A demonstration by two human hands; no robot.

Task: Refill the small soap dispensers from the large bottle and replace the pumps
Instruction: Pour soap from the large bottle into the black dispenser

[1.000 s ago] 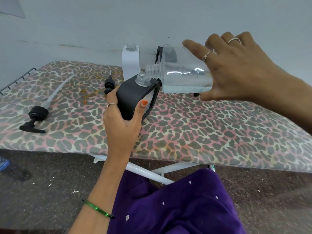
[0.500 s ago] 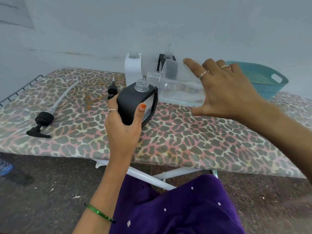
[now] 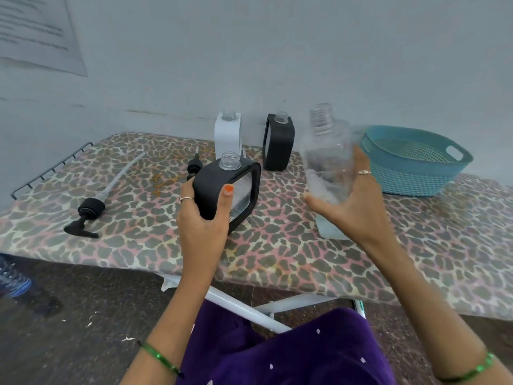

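Note:
My left hand grips a black square soap dispenser, tilted, its clear neck open and without a pump. My right hand holds the large clear bottle upright, to the right of the dispenser and apart from it; a little clear liquid sits at its bottom. A white dispenser and a second black dispenser stand open-necked at the back by the wall. A large black pump with a long clear tube lies at the left. A small black pump lies behind the held dispenser.
All this rests on an ironing board with a leopard-print cover and a wire rack at its left end. A teal plastic basket sits at the back right. The wall is close behind. My purple-clad lap is below the board.
The large bottle went from lying on its side, neck at the dispenser's opening, to upright and further right. The black dispenser stayed in my left hand.

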